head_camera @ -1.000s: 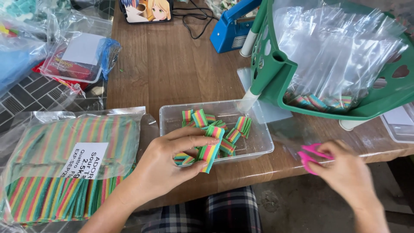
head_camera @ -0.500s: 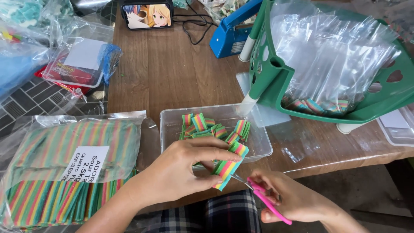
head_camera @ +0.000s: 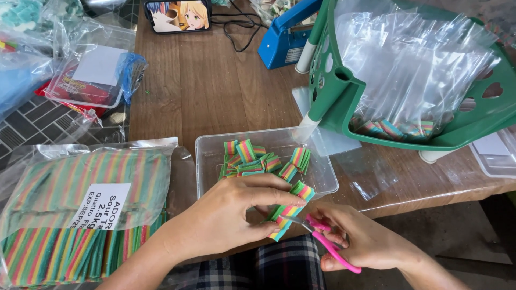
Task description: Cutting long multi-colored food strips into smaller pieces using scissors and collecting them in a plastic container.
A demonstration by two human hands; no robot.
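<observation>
A: Head view, what's new? 
B: Right hand (head_camera: 365, 241) w/ pink scissors (head_camera: 330, 244) now at the candy strips (head_camera: 287, 212); a sec ago it was off to the side. Left hand (head_camera: 231, 215) pinches the strips just past the clear tray (head_camera: 320, 180) on the surface (head_camera: 215, 96).
A: So cutting's on.

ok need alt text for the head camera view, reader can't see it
A left hand holds rainbow-striped candy strips while the right hand cuts them with pink scissors beside a clear tub of cut pieces on a wooden table.
</observation>
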